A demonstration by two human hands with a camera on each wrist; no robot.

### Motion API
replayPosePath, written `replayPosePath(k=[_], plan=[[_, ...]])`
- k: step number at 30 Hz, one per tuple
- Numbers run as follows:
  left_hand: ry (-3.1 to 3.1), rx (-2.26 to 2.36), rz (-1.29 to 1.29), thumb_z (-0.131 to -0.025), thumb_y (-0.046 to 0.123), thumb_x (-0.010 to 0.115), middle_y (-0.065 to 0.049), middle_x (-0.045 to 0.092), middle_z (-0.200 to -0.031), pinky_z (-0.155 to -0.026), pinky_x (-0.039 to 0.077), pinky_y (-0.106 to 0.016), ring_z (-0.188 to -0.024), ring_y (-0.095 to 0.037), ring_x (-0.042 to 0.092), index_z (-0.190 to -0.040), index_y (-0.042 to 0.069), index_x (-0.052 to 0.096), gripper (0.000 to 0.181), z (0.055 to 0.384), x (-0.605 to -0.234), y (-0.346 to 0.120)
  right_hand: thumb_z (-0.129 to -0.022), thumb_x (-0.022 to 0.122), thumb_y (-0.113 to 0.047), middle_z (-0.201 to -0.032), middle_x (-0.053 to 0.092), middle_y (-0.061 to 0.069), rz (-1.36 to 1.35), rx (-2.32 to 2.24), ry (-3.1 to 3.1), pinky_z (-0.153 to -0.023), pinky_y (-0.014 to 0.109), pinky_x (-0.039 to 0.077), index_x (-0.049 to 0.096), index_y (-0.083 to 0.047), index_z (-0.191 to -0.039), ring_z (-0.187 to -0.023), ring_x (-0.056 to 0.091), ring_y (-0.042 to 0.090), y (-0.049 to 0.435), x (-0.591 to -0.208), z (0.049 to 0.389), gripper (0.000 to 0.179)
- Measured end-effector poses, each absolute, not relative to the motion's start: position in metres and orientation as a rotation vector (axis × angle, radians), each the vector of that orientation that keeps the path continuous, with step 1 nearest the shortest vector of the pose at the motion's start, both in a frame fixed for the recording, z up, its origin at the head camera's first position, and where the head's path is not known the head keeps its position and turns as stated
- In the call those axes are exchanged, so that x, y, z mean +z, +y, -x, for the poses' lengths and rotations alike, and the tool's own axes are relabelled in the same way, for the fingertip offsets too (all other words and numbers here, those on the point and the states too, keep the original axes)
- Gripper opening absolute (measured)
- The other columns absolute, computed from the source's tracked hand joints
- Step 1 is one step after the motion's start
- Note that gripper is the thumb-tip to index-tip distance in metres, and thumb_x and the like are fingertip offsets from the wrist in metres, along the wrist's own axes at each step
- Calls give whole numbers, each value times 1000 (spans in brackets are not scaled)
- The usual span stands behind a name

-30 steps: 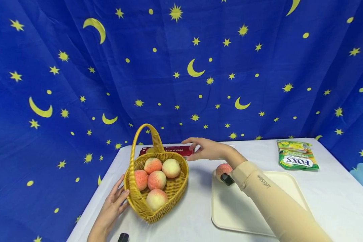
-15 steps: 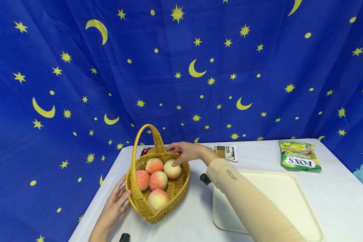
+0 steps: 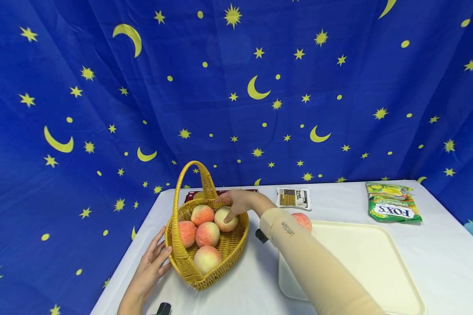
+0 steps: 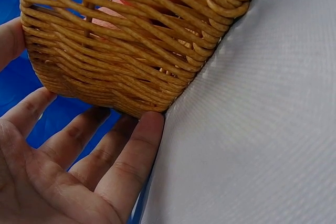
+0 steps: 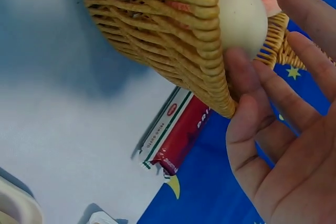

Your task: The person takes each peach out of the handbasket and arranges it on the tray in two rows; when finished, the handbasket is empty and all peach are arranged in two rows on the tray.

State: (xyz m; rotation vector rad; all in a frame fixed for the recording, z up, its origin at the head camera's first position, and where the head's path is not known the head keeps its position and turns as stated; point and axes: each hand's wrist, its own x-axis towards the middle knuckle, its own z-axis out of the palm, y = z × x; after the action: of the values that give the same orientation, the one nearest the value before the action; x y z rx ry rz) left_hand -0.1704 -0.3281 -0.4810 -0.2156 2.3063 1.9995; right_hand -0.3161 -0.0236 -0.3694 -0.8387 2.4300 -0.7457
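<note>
A yellow heart-shaped wicker basket [image 3: 236,251] with a tall arched handle stands at the left of the table, holding several pink-and-cream peaches [image 3: 207,259]. Against its left side rest the spread fingertips of my left hand [image 3: 146,267], touching the weave low down near the tabletop in the left wrist view. Over the back right rim reaches my right hand [image 3: 242,203], at the palest peach [image 5: 242,17]. The thumb overlaps that peach in the head view, and the fingers stand apart around it without closing.
A cream tray [image 3: 362,249] lies at right, with another peach [image 3: 302,221] at its far left corner, partly behind my right sleeve. Farther back are a small flat packet [image 3: 294,198] and a green Fox's bag [image 3: 393,203]. A red packet [image 5: 181,135] lies behind the basket.
My right hand has moved left from beside the basket to over its rim and down to the pale peach. My left hand stays at the basket's side.
</note>
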Motion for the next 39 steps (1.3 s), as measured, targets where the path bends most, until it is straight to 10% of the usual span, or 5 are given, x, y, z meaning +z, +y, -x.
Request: replayPosePath(k=[23, 31, 39], plan=[[2315, 1996, 237, -112, 37, 58, -27, 21, -176, -107, 60, -41, -154, -36, 39, -175, 31, 12, 78, 170, -481, -330, -90, 89, -22, -141, 72, 4, 691, -475, 2534, -110, 43, 57, 72, -14, -140, -117, 71, 21, -44, -359, 312, 53], [2302, 2004, 241, -112, 37, 58, -27, 22, -176, -109, 60, -45, -156, -40, 36, -175, 33, 12, 78, 171, -481, -328, -86, 91, -12, -105, 70, 3, 629, -489, 2527, -66, 28, 56, 70, -15, -115, -81, 70, 22, -47, -358, 307, 36], [2296, 2011, 248, -112, 38, 58, -27, 19, -177, -113, 56, -52, -159, -45, 31, -175, 32, 10, 79, 172, -481, -327, -84, 94, -20, -116, 72, 0, 633, -348, 2598, -67, 26, 56, 75, -19, -127, -72, 63, 14, -50, -359, 304, 47]])
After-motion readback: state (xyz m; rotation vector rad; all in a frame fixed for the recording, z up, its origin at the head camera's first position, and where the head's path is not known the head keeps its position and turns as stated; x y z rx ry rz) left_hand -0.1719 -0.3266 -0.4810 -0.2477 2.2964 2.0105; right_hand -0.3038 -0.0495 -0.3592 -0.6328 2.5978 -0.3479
